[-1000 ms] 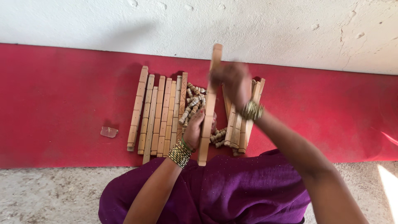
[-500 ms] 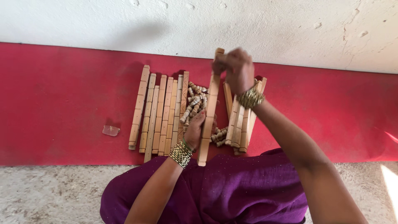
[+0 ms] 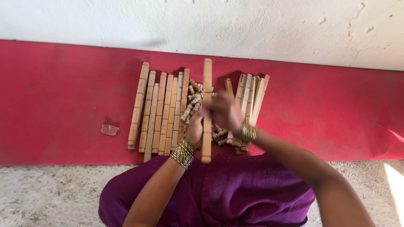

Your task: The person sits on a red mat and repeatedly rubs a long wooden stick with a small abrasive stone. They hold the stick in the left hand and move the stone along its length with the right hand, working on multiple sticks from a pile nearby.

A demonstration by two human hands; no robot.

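Observation:
I hold a long wooden bar (image 3: 207,84) upright in front of me, its lower end near my lap. My left hand (image 3: 194,130) grips the bar low down, bangles on that wrist. Blurred with motion, my right hand (image 3: 226,111) is at the bar's middle, fingers curled against it. Behind the bar a heap of small wooden pegs (image 3: 192,101) lies on the red floor strip (image 3: 63,96). Several similar bars (image 3: 158,111) lie side by side to the left, and a second group of bars (image 3: 251,98) lies to the right.
A small clear scrap (image 3: 109,130) lies on the red strip to the left of the bars. A white wall (image 3: 210,25) rises behind the strip. Speckled grey floor (image 3: 46,193) runs along the near side, and my purple garment (image 3: 227,193) covers my lap.
My right hand has come down from the top end of the held bar to its middle. The left hand stays on the bar's lower part.

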